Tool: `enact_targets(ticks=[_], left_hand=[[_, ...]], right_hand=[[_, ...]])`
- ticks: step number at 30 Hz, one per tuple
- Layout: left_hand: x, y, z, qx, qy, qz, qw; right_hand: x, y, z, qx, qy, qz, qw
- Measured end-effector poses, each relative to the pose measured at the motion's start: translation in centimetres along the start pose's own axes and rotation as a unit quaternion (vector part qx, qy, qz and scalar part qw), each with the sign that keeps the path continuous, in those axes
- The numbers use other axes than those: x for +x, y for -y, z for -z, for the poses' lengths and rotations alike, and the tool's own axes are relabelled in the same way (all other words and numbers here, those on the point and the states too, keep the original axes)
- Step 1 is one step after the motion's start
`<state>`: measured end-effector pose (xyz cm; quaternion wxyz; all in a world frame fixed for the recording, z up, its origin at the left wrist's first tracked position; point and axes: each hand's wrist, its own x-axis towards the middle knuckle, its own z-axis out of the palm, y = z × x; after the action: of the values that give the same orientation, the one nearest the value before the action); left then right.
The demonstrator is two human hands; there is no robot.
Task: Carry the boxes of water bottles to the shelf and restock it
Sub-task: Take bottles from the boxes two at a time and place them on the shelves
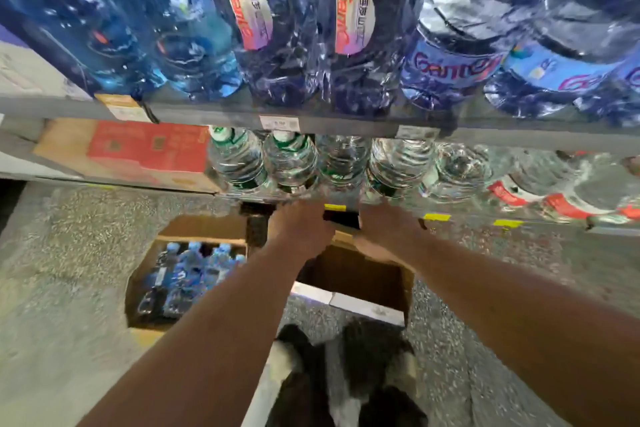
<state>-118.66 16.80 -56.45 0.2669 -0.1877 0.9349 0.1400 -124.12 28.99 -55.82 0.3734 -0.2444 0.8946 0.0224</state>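
Head view, looking down: the shelf (464, 220) edge runs across the middle, and both forearms reach to it side by side with a narrow gap between them. Below the shelf, speckled floor (69, 253) lies open to the left and right of two boxes. The left hand (301, 225) and right hand (388, 224) meet the shelf edge at the foot of the green-label bottles (291, 163). Their fingers are lost in blur against the bottles, so I cannot tell whether either hand grips anything. Just below the shelf, left of the arms, a box (204, 229) holds blue bottles packed tight. Under the hands an open box (374, 284) shows brown inner walls, its far side hidden by the wrists. On the shelf the clear, ribbed green-label bottles stand in a row, with red-label bottles (540, 194) to their right and a red carton (145, 149) to their left. Above the shelf, big blue bottles (349, 28) are cut off at the top.
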Motion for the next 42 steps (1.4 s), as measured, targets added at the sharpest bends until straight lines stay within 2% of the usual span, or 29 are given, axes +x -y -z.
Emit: enact_targets(ticks=[2, 6, 14, 20, 24, 28, 31, 34, 38, 42], left_hand=[[2.3, 1.5, -3.1, 0.008, 0.028, 0.000, 1.000], [7.1, 4.2, -9.6, -0.014, 0.060, 0.005, 0.998], [16.2, 8.6, -25.9, -0.072, 0.125, 0.053, 0.988], [23.8, 10.3, -37.6, -0.103, 0.162, 0.107, 0.976], [27.5, 11.2, -42.3, -0.134, 0.161, 0.189, 0.960], [29.1, 11.2, -44.7, -0.149, 0.141, 0.248, 0.947], [29.7, 10.8, -45.7, -0.135, 0.120, 0.266, 0.947], [29.9, 10.5, -45.7, -0.167, 0.116, 0.290, 0.935], [28.4, 10.6, -43.5, -0.259, 0.120, 0.296, 0.911], [24.7, 9.3, -39.2, -0.311, 0.103, 0.273, 0.904]], right_hand=[[2.3, 0.0, -3.1, 0.028, 0.031, -0.007, 0.999], [6.4, 0.0, -9.1, 0.063, 0.045, -0.037, 0.996], [19.6, -1.3, -23.4, 0.147, 0.116, -0.092, 0.978], [26.8, -3.8, -34.3, 0.193, 0.152, -0.117, 0.962], [29.5, -5.6, -38.6, 0.219, 0.184, -0.157, 0.945], [31.5, -6.4, -40.2, 0.284, 0.188, -0.200, 0.919], [32.2, -6.9, -41.2, 0.315, 0.171, -0.188, 0.914], [32.1, -7.3, -41.2, 0.316, 0.168, -0.181, 0.916], [30.5, -7.6, -39.7, 0.305, 0.164, -0.177, 0.921], [27.3, -7.2, -35.8, 0.310, 0.143, -0.154, 0.927]])
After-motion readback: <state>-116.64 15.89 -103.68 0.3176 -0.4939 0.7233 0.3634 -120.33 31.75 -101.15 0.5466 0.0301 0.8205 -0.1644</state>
